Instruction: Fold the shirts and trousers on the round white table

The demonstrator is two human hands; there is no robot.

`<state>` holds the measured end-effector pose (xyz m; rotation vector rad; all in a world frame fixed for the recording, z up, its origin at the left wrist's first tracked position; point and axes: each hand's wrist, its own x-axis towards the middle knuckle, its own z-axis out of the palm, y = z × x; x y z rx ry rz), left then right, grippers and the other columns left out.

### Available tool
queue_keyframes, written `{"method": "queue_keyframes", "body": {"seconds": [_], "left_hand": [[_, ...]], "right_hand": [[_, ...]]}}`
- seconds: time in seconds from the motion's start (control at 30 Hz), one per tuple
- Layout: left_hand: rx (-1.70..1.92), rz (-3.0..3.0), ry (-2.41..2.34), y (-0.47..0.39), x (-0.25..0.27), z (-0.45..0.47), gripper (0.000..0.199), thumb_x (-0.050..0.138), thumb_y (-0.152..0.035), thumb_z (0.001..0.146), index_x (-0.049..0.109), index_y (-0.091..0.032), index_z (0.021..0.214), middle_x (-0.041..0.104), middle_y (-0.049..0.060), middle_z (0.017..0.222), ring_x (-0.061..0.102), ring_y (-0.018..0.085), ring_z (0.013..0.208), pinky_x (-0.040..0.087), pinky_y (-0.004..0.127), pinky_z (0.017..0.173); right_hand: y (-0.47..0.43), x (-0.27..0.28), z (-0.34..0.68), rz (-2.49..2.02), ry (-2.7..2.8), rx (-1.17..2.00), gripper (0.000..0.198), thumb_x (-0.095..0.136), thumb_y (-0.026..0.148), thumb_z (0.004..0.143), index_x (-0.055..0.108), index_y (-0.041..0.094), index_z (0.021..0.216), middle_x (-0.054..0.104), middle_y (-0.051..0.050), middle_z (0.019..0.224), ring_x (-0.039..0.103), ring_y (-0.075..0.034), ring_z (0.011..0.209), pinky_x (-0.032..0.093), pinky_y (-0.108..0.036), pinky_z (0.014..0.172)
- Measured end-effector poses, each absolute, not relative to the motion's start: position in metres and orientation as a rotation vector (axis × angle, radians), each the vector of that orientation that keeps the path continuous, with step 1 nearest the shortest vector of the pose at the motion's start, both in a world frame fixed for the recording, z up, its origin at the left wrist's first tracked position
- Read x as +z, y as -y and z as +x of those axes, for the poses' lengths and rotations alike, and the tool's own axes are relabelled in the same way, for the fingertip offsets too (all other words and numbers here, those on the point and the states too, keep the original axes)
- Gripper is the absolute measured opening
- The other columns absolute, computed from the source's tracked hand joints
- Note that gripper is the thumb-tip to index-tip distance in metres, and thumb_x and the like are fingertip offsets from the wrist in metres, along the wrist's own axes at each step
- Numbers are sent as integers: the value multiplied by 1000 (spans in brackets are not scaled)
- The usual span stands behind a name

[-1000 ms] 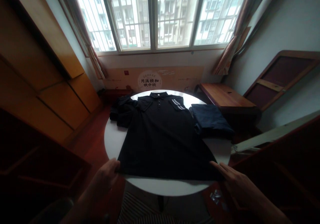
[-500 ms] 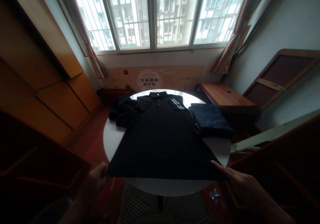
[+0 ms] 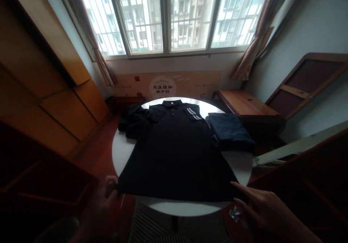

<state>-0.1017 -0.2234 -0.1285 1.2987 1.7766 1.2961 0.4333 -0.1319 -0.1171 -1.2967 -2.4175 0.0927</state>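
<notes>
Centrally: black polo shirt (image 3: 176,152), spread over round white table (image 3: 122,152), collar at twelve o'clock. Left hand (image 3: 108,190), eight o'clock, pinching hem corner; right hand (image 3: 258,206), four o'clock, at opposite corner, grip unclear. Folded navy cloth (image 3: 230,129), two o'clock.

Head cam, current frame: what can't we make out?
All in the head view:
- Left hand: blur and shadow hide how its fingers hold the hem corner.
- Right hand: darkness between the fingers hides whether cloth is pinched.
- Black polo shirt: its front hides its back.
- Dark clothing pile: bunching and shadow hide how many garments.
- Folded navy cloth: folds hide its full shape.
- Shiny items: too small to identify.
</notes>
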Motion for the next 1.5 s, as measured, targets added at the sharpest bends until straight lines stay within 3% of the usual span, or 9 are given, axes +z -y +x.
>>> {"method": "queue_keyframes", "body": {"seconds": [0.2, 0.3, 0.37, 0.47, 0.6, 0.8, 1.03, 1.27, 1.5], "left_hand": [[1284, 1506, -1715, 211, -110, -75, 14, 59, -33, 81, 56, -21, 88, 57, 0, 76, 55, 14, 64, 47, 22, 60], [1269, 1667, -1620, 200, -104, -62, 10, 54, -31, 83, 54, -21, 83, 54, -1, 72, 53, 13, 62, 45, 21, 57], [1265, 1738, -1615, 198, -102, -63, 10, 49, -29, 85, 53, -21, 81, 51, -2, 69, 51, 12, 58, 44, 21, 55], [1254, 1772, -1756, 204, -102, -79, 13, 45, -28, 87, 56, -21, 83, 52, -3, 65, 52, 12, 55, 44, 21, 54], [1095, 1816, -1949, 224, -116, -112, 19, 47, -33, 86, 62, -21, 85, 63, -1, 70, 62, 15, 63, 51, 24, 61], [742, 1827, -1990, 246, -149, -130, 21, 45, -35, 94, 62, -22, 91, 68, 0, 79, 67, 16, 72, 54, 22, 65], [665, 2606, -1842, 231, -135, -124, 29, 54, -18, 93, 64, -24, 119, 65, 6, 100, 64, 18, 89, 54, 30, 80], [363, 3008, -1435, 227, -135, -132, 66, 46, 1, 83, 50, -26, 143, 68, 9, 116, 64, 21, 100, 54, 37, 90], [397, 2877, -1422, 241, -133, -140, 70, 59, -29, 85, 39, -21, 152, 69, 13, 114, 66, 27, 99, 57, 40, 89]], "right_hand": [[104, -69, 331, -964, 2469, 366, 33, 41, 35, 103, 67, 18, 113, 71, -10, 93, 71, -18, 78, 56, -28, 69], [101, -53, 251, -752, 2627, 436, 43, 52, 48, 97, 61, 17, 125, 67, -11, 104, 67, -21, 90, 55, -33, 76], [107, -51, 202, -641, 2710, 409, 76, 65, 65, 82, 52, 13, 136, 64, -14, 109, 63, -27, 97, 55, -40, 80], [119, -57, 156, -562, 2815, 324, 76, 67, 58, 83, 47, 10, 139, 62, -17, 113, 60, -30, 98, 54, -43, 78], [115, -74, 172, -518, 2842, 437, 65, 59, 52, 91, 47, 14, 142, 60, -18, 126, 58, -30, 114, 50, -48, 95], [100, -110, 277, -638, 2871, 496, 69, 56, 51, 94, 38, 20, 152, 36, -16, 157, 30, -32, 146, 32, -56, 115], [121, -130, 350, -479, 2768, -216, 31, 50, 14, 95, 68, 8, 119, 69, -17, 121, 63, -26, 117, 57, -39, 95], [130, -124, 407, -594, 2773, -438, 44, 40, -1, 84, 70, 7, 116, 70, -17, 120, 64, -27, 113, 61, -38, 88], [129, -133, 455, -667, 2701, -298, 59, 43, -2, 79, 66, 25, 127, 73, -7, 116, 68, -23, 104, 61, -35, 83]]}}
